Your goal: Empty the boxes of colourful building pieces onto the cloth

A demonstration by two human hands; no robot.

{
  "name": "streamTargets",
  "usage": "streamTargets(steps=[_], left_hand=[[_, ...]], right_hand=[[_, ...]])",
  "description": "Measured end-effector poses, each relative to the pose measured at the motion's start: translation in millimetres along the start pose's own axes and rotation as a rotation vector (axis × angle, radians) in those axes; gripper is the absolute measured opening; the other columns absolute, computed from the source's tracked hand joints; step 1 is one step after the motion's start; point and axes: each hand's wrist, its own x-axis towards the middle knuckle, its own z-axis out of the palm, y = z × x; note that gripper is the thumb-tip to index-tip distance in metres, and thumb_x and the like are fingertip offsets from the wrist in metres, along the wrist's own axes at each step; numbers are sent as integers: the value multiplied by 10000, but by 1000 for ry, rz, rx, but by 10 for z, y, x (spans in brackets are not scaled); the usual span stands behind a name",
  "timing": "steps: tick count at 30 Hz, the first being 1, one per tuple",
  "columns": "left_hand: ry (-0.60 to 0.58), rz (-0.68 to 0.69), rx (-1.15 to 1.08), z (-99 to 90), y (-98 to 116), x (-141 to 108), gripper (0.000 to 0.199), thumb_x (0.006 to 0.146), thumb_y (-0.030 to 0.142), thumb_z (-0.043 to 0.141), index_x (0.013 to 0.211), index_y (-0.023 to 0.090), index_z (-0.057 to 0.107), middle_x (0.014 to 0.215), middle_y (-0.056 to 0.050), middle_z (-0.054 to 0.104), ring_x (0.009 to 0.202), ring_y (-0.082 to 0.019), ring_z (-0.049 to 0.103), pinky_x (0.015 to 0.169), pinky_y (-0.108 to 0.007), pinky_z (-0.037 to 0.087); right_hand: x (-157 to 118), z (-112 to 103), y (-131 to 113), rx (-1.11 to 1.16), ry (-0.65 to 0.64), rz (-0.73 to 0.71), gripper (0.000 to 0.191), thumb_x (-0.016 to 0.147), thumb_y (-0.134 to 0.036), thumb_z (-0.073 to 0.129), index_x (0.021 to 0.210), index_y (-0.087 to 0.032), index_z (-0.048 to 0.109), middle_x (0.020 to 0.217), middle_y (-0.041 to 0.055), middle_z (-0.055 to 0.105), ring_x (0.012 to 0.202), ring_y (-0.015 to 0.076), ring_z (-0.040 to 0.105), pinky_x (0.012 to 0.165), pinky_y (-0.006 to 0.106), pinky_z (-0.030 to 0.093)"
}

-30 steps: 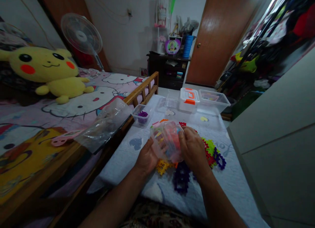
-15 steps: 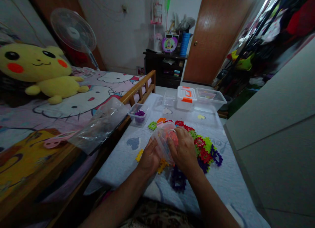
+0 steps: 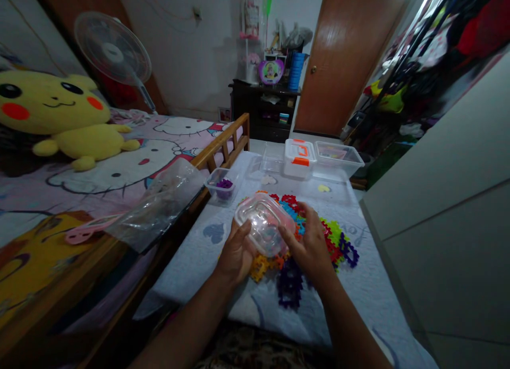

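My left hand [image 3: 236, 252] grips a clear plastic container [image 3: 261, 223] by its left side, thumb on top. Its clear lid side is tilted up toward me, and something pinkish shows dimly through it. At the container's right edge is my right hand [image 3: 313, 244], thumb touching the rim and fingers spread apart. Beneath and around the container lie several gear-shaped toy pieces: blue ones [image 3: 290, 212], red ones [image 3: 290, 200], orange-yellow ones [image 3: 260, 268], lime green ones [image 3: 336, 231] and dark purple ones [image 3: 290, 286]. The container hides part of the pile.
A small clear tub [image 3: 217, 183] with purple pieces [image 3: 224, 187] stands at the table's left edge. Toward the back are a white box with orange latches [image 3: 299, 159] and a clear bin [image 3: 338, 155]. A wooden bed rail [image 3: 227, 145] and plastic bag [image 3: 167, 204] lie left.
The container has turned so its lid side faces up toward me. My right hand has come off its front and shifted right, fingers spreading. More blue pieces show behind.
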Motion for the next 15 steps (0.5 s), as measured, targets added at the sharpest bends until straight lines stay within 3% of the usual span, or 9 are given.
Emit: streamTargets(steps=[3,6,11,15], left_hand=[[39,41,-20,-8,-15,25,592,829,292,732,1378,307,513,1310,-60,664,1242,-295,605,1051,-457,485],[68,79,0,-2,-49,13,604,786,271,763,1345,300,534,1289,-51,672,1231,-286,611,1054,-440,478],[116,103,137,-67,12,-2,583,674,203,839,1198,237,586,1125,-39,718,1113,-269,670,1004,-408,505],[136,83,216,-186,83,38,505,712,221,816,1178,238,623,1153,-37,713,1150,-267,656,1009,-375,510]], right_hand=[[-80,0,89,106,-72,210,658,900,-572,540,1396,-156,424,1051,111,681,915,257,661,820,424,545],[-159,92,90,253,-175,263,595,940,-539,486,1404,-171,426,856,47,699,784,237,678,712,376,559],[-167,165,29,338,-155,294,540,968,-502,451,1396,-173,428,1051,98,721,943,244,695,810,380,563],[-129,136,20,292,-155,256,478,993,-485,395,1348,-179,488,1236,129,681,1098,243,665,942,379,522]])
